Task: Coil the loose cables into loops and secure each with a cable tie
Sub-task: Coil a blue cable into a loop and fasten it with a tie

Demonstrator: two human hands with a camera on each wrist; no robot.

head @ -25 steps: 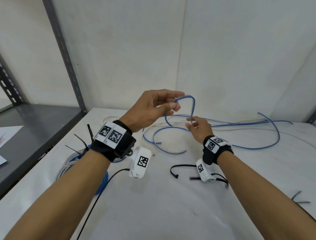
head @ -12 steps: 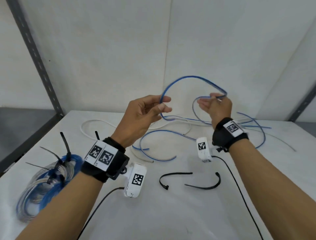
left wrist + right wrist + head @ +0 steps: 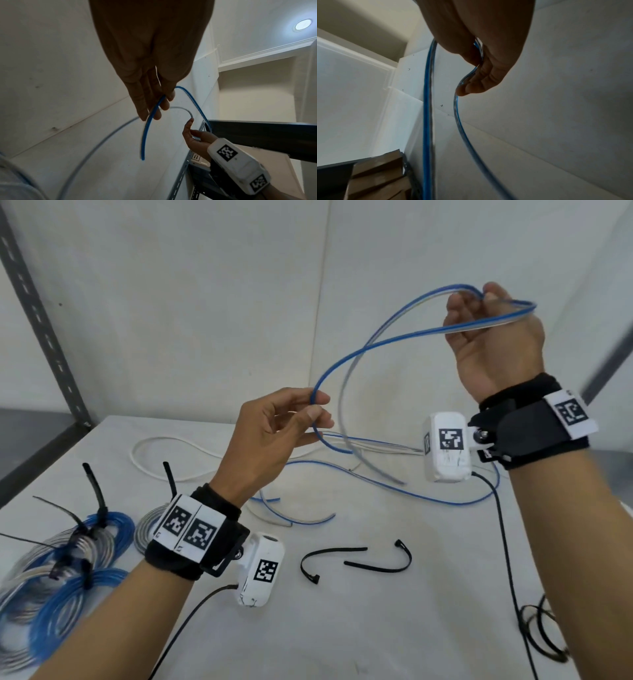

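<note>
Holding blue cable [image 3: 346, 361] mid-air: our left hand [image 3: 274, 440] pinches near its free end, low and left; our right hand [image 3: 493, 333] grips bend, high and right. Slack trails onto table [image 3: 342, 628], far side.

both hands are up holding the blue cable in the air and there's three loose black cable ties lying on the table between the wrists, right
Not quite: the head view shows two loose black cable ties on the table, not three. The rest holds: the left hand and right hand both hold the blue cable in the air.
</note>
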